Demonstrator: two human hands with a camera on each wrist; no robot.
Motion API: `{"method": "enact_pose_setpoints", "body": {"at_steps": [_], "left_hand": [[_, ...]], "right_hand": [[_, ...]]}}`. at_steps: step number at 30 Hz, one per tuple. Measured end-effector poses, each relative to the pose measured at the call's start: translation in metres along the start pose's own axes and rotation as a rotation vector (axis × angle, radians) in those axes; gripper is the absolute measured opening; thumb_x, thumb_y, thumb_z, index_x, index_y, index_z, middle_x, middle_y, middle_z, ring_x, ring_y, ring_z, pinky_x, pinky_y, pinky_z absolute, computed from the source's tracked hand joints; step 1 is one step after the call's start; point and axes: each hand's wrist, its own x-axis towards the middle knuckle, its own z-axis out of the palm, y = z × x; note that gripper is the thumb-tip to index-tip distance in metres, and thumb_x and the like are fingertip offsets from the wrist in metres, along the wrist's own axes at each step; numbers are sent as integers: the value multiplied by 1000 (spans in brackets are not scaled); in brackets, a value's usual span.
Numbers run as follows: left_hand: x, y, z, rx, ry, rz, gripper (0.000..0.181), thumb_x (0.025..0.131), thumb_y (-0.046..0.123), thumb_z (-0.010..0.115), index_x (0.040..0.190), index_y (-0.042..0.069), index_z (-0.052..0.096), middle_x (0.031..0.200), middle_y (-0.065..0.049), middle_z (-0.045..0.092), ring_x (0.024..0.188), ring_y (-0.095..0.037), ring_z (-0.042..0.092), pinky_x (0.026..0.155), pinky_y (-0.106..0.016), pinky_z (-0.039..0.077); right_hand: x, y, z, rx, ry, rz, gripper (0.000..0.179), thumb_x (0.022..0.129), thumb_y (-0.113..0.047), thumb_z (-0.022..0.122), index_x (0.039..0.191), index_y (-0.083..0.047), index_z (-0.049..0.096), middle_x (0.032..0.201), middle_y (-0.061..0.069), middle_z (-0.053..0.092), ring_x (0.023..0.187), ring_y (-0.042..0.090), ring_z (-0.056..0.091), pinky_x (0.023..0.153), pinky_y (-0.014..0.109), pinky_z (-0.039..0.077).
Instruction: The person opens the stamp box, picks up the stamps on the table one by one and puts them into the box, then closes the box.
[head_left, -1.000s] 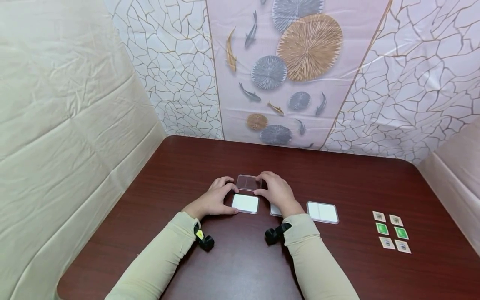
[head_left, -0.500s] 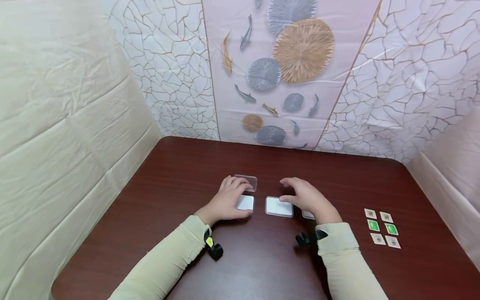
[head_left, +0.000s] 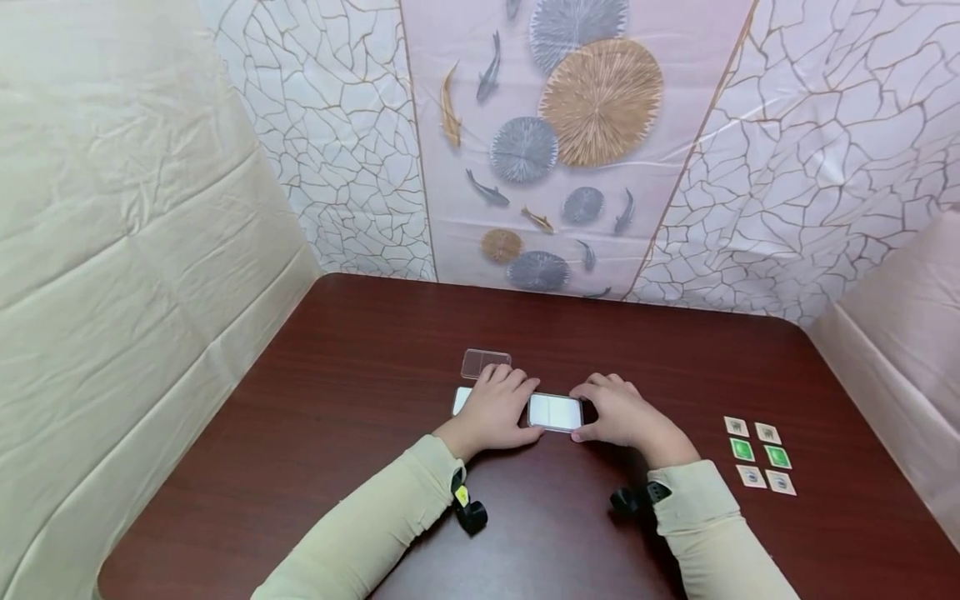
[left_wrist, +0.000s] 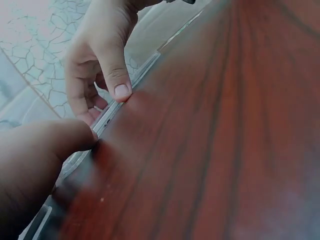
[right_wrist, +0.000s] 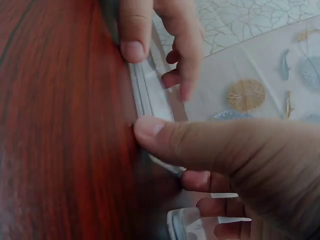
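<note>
A flat, clear plastic case (head_left: 555,412) with a white face lies on the table between both hands. My left hand (head_left: 497,412) holds its left end, thumb on the near edge and fingers toward the far side. At the other end my right hand (head_left: 624,418) grips it the same way; the right wrist view shows the right thumb (right_wrist: 170,137) on the case's layered side edge (right_wrist: 141,92). Partly under my left hand is a second white-faced case (head_left: 461,398). A further case (right_wrist: 182,225) shows below the right fingers in the right wrist view.
Behind the left hand lies a transparent lid-like plate (head_left: 483,363). Several small square tiles, two of them green (head_left: 742,450), are laid out in two columns on the right of the dark red table (head_left: 337,375). Fabric walls (head_left: 172,250) surround the table.
My left hand has moved right from the left case onto the middle case's left end. My right hand has moved right, away from the clear plate, and now holds the middle case's right end.
</note>
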Motion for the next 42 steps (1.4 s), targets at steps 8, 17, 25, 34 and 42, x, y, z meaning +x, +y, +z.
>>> {"method": "enact_pose_setpoints", "body": {"at_steps": [8, 17, 25, 34, 42], "left_hand": [[2, 1, -3, -42, 5, 5, 59, 81, 64, 64, 120, 20, 69, 110, 4, 59, 102, -19, 46, 98, -41, 37], [3, 4, -1, -30, 9, 24, 59, 78, 67, 65, 112, 19, 70, 106, 6, 60, 101, -17, 47, 96, -39, 38], [3, 3, 0, -9, 34, 41, 58, 79, 67, 64, 111, 20, 70, 106, 5, 61, 102, -18, 48, 97, -40, 39], [2, 4, -2, -18, 14, 27, 58, 82, 66, 62, 114, 18, 68, 111, 4, 60, 110, -20, 45, 105, -45, 32], [2, 7, 0, -6, 37, 27, 55, 81, 65, 63, 111, 18, 69, 111, 4, 62, 110, -20, 47, 105, -45, 33]], "right_hand": [[1, -2, 1, 37, -8, -2, 49, 72, -32, 87, 111, -11, 68, 85, -4, 56, 85, 19, 46, 74, 39, 36], [-5, -15, -4, 170, -77, 101, 51, 73, -21, 80, 116, -6, 57, 82, 1, 57, 77, 20, 49, 70, 36, 41], [-6, -26, -7, 272, -74, 181, 56, 71, -19, 84, 116, -6, 53, 84, 5, 58, 74, 19, 54, 67, 35, 45], [-4, -30, -8, 250, -59, 194, 53, 75, -18, 81, 118, -8, 53, 83, 4, 59, 73, 20, 54, 68, 36, 45], [-5, -32, -6, 258, -71, 176, 55, 79, -13, 78, 123, -2, 48, 95, 10, 64, 82, 22, 60, 78, 41, 49]]}}
